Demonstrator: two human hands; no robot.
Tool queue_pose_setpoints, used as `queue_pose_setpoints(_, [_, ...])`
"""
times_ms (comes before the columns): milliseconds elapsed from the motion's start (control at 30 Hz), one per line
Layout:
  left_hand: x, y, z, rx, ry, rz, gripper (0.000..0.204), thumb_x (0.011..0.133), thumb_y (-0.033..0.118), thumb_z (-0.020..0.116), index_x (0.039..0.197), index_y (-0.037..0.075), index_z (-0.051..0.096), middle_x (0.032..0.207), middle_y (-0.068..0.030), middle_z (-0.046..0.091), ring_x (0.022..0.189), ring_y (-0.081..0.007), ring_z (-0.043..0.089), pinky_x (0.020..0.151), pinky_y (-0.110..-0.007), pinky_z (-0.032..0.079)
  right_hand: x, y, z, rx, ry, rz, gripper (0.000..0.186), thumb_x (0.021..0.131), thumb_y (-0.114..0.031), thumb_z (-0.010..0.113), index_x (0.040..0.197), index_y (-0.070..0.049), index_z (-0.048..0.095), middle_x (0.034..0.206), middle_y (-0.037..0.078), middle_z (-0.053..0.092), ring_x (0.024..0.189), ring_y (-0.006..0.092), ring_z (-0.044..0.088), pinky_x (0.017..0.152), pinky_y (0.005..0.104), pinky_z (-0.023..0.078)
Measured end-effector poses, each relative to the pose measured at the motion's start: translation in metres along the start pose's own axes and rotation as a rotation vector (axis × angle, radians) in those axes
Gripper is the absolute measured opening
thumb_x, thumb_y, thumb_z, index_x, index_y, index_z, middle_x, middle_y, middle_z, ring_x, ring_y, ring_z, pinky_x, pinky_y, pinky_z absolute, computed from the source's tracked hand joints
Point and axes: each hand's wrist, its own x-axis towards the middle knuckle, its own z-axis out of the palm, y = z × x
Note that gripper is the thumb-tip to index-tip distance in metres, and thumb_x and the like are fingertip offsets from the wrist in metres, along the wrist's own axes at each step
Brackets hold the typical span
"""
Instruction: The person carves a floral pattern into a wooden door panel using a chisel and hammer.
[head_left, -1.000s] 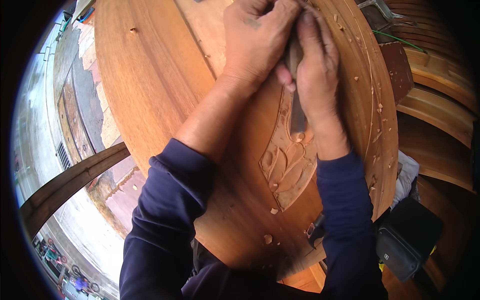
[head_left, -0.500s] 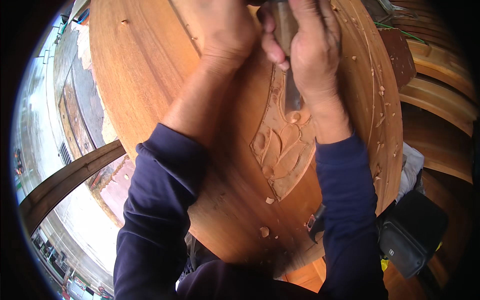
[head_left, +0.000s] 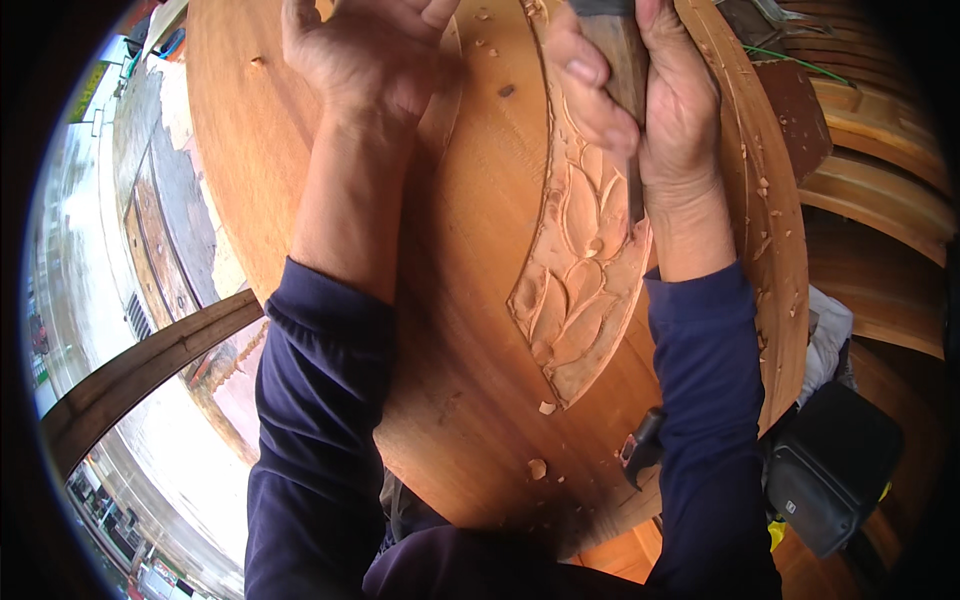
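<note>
A wood chisel (head_left: 627,75) with a brown handle stands tilted over a curved wooden panel (head_left: 470,400). My right hand (head_left: 682,125) is closed around its handle, and the narrow blade reaches down to the right edge of a leaf-shaped relief carving (head_left: 585,290). To the left, my left hand (head_left: 370,65) is raised over the panel, apart from the chisel, its palm showing and fingers apart. The upper edge of the picture cuts off its fingertips. Several pale wood chips lie on the panel around the carving.
A dark hammer head (head_left: 642,448) lies on the panel beside my right forearm. At the right are a black case (head_left: 835,465), a whitish cloth (head_left: 826,335) and curved wooden pieces (head_left: 880,210). A wooden bar (head_left: 150,370) runs along the left, by a bright window-like area.
My left hand has swung left, away from the chisel. My right hand and the chisel have shifted slightly right, and the blade now meets the carving's right edge.
</note>
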Motion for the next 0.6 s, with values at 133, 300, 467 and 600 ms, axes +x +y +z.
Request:
queue_pose_setpoints(133, [-0.001, 0.004, 0.010, 0.117, 0.088, -0.018, 0.066, 0.103, 0.059, 0.047, 0.125, -0.001, 0.061, 0.095, -0.0144, 0.070, 0.080, -0.0255, 0.069, 0.073, -0.033, 0.060, -0.005, -0.002, 0.006, -0.249, 0.472, -0.013, 0.051, 0.110, -0.054, 0.040, 0.147, -0.019, 0.048, 0.076, 0.004, 0.055, 0.043, 0.0091, 0.043, 0.036, 0.0225, 0.034])
queue_pose_setpoints(300, [-0.002, -0.005, 0.024, 0.294, 0.112, -0.021, 0.063, 0.102, 0.060, 0.047, 0.124, 0.002, 0.061, 0.091, -0.0136, 0.068, 0.075, -0.0259, 0.066, 0.070, -0.035, 0.056, -0.004, 0.009, 0.014, -0.532, 0.485, -0.254, 0.047, 0.111, -0.049, 0.043, 0.143, -0.015, 0.049, 0.077, 0.005, 0.057, 0.044, 0.0110, 0.046, 0.037, 0.0241, 0.035])
queue_pose_setpoints(467, [0.003, -0.010, 0.022, 0.363, 0.089, -0.017, 0.064, 0.103, 0.062, 0.044, 0.124, 0.003, 0.061, 0.090, -0.0131, 0.068, 0.076, -0.0253, 0.066, 0.069, -0.035, 0.054, -0.053, -0.032, 0.008, -0.190, 0.395, -0.095, 0.050, 0.110, -0.048, 0.043, 0.148, -0.015, 0.045, 0.084, 0.005, 0.058, 0.050, 0.0094, 0.046, 0.042, 0.0236, 0.036])
queue_pose_setpoints(600, [0.003, -0.010, 0.025, 0.498, -0.023, -0.047, 0.060, 0.107, 0.052, 0.040, 0.131, 0.001, 0.060, 0.102, -0.0144, 0.071, 0.089, -0.0283, 0.073, 0.079, -0.039, 0.059, -0.116, -0.058, 0.052, -0.634, 0.705, -0.300, 0.056, 0.109, -0.033, 0.052, 0.158, -0.010, 0.035, 0.090, 0.006, 0.061, 0.062, 0.0100, 0.054, 0.052, 0.0245, 0.043])
